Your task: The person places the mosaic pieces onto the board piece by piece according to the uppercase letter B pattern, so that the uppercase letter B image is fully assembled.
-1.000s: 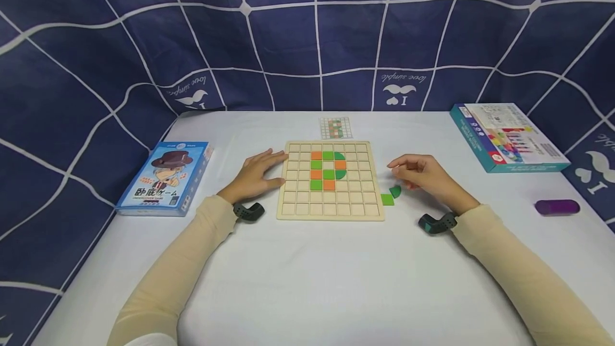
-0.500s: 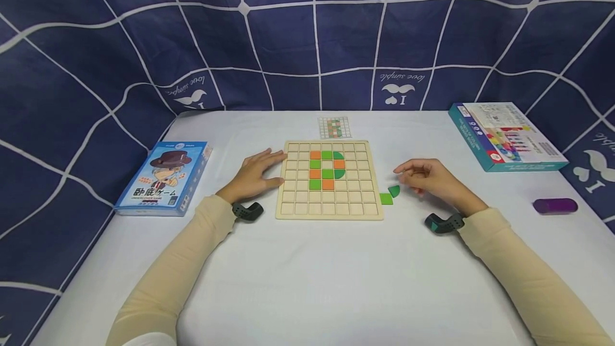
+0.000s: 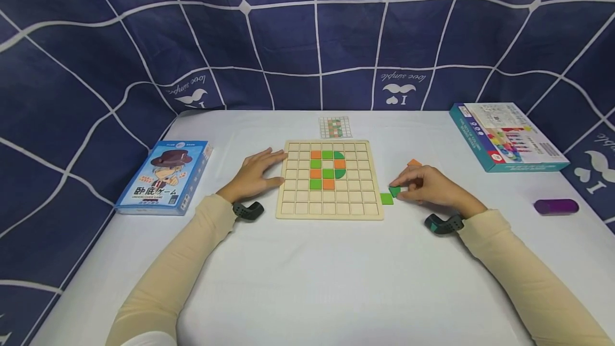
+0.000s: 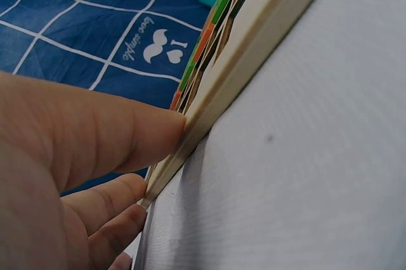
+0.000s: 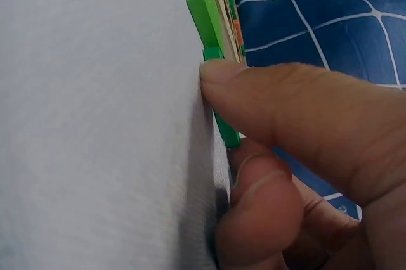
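In the head view, a wooden grid board point(image 3: 330, 216) lies on the table, with orange and green squares and two dark green quarter-circle tiles set in its cells. My left hand point(image 3: 257, 173) rests at the board's left edge, fingers extended; the thumb touches the rim in the left wrist view. Right of the board, my right hand point(image 3: 427, 187) pinches a dark green quarter-circle tile point(image 3: 394, 191) between thumb and fingers, low over the table. A light green square tile point(image 3: 386, 199) lies against the board's right edge. Behind the right hand an orange tile point(image 3: 414, 163) peeks out.
A small pattern card point(image 3: 335, 127) lies beyond the board. To the left is a blue game box point(image 3: 165, 178); at the back right, a teal-edged box point(image 3: 509, 136). A purple cylinder-like object point(image 3: 556, 206) lies at far right. A dark blue patterned cloth point(image 3: 283, 31) hangs behind.
My right hand has lowered its fingers onto the dark green quarter-circle tile and now pinches it, tilting it slightly. The orange tile has come into sight behind the hand. The left hand stays put.
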### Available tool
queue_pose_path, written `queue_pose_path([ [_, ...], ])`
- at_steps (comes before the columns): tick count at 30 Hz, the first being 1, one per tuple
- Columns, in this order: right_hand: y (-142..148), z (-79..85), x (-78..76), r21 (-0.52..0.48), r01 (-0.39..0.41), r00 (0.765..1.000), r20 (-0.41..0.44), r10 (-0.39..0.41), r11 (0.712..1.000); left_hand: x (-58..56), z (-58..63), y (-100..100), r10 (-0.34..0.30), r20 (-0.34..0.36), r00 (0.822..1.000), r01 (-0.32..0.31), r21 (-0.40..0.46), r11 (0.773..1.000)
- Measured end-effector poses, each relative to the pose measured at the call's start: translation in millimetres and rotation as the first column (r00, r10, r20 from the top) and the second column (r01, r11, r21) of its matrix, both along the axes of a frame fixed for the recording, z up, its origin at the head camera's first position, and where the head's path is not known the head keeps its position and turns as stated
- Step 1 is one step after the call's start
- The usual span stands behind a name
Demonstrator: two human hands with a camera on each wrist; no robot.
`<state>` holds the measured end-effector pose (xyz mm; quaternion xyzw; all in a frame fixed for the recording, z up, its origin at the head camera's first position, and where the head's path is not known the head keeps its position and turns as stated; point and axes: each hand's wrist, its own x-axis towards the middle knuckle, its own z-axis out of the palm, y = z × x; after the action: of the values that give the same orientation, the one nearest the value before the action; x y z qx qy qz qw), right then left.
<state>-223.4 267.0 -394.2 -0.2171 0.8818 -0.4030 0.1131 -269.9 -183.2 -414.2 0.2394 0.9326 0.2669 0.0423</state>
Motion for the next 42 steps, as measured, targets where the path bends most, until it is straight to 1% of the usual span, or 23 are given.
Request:
queue_pose_path([
  [7,-2,2.2,2.1,0.032,0.015,1.0,0.012,-0.016,0.999,0.5,0.1,0,-0.004,-0.01,1.0,0.004,0.002,1.0],
  [11,-2,2.7,2.3,0.029,0.031,0.999,0.027,-0.032,0.999,1.6,1.1,0,-0.009,-0.012,1.0,0.009,0.002,1.0],
  [15,-3,4.4,2.8,0.011,0.049,0.999,0.012,-0.049,0.999,1.7,1.5,0,-0.009,-0.013,1.0,0.009,-0.001,1.0],
  [19,-3,5.9,3.6,0.0,0.063,0.998,0.015,-0.063,0.998,1.1,1.3,0,-0.008,-0.01,1.0,0.008,-0.006,1.0],
  [26,-4,5.0,2.7,0.012,0.077,0.997,0.022,-0.077,0.997,0.4,0.0,-1,-0.011,-0.013,1.0,0.011,-0.001,1.0],
  [28,-4,4.5,1.4,0.001,0.087,0.996,0.037,-0.087,0.996,0.3,-0.5,-1,-0.012,-0.016,1.0,0.012,0.001,1.0],
  [33,-7,6.2,-1.7,-0.06,0.103,0.991,0.095,-0.097,0.993,0.4,-1.1,-1,-0.016,-0.019,1.0,0.016,0.003,1.0],
  [38,-15,10.4,-4.5,-0.111,0.096,0.986,0.149,-0.079,0.989,1.3,-0.5,-1,-0.014,-0.02,1.0,0.014,0.001,1.0],
  [42,-24,13.9,-6.9,-0.143,0.092,0.976,0.21,-0.061,0.985,1.6,0.4,-1,-0.013,-0.022,1.0,0.013,-0.004,1.0],
])
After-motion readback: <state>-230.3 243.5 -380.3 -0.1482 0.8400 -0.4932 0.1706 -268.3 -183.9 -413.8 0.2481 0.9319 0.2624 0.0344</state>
